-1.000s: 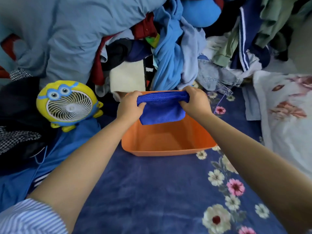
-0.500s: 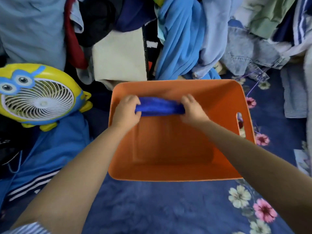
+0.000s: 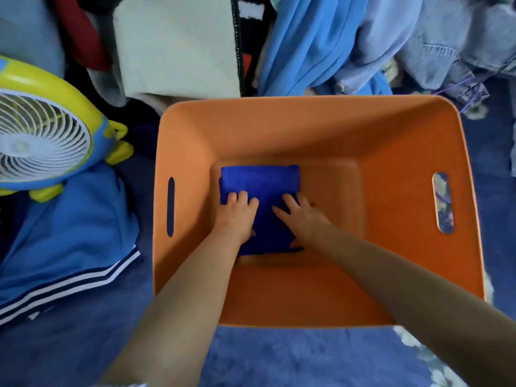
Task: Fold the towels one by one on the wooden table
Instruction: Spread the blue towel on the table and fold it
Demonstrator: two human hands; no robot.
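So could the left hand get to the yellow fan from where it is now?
Probably yes: the left hand rests flat on the blue towel inside the orange bin, so it must lift over the bin's left wall; the fan stands just beyond.

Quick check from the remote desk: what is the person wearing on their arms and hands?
Both forearms are bare, and the left hand and right hand wear no gloves, rings or watch. A blue-and-white pinstriped sleeve edge shows at the frame bottom on the left arm.

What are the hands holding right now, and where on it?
Nothing is gripped. Both the left hand and right hand lie flat on the folded blue towel, pressing its near half into the orange bin.
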